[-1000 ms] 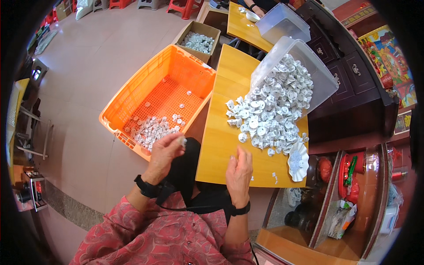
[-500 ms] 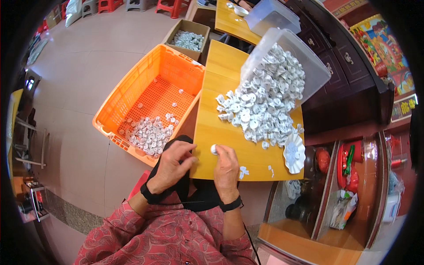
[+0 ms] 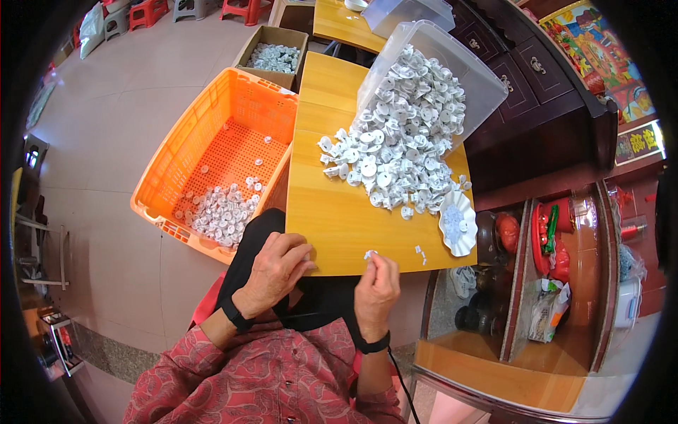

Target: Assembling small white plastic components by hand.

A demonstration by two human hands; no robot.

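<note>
My left hand (image 3: 274, 272) is at the near left corner of the yellow wooden table (image 3: 318, 212), its fingers curled together. A hint of something pale shows at its fingertips, mostly hidden. My right hand (image 3: 376, 297) is over the table's near edge with thumb and forefinger pinched, touching a few small pale plastic pieces (image 3: 369, 255). Whether one is between the fingers I cannot make out. Farther back, a heap of white round plastic parts (image 3: 406, 152) spills from a clear plastic tub (image 3: 480, 99) lying on its side.
Left of the table stands an orange crate (image 3: 159, 173) with similar white parts (image 3: 224, 215) at its near end. A fluted white dish (image 3: 458, 222) holds small pale pieces at the table's right edge. Behind are a filled cardboard box (image 3: 275, 60) and dark drawers (image 3: 526, 74); shelves (image 3: 519, 283) stand right.
My right hand has left the white round part it held on the table and moved right to the small pale pieces. My left fingers have curled closer together. The whole view has shifted slightly.
</note>
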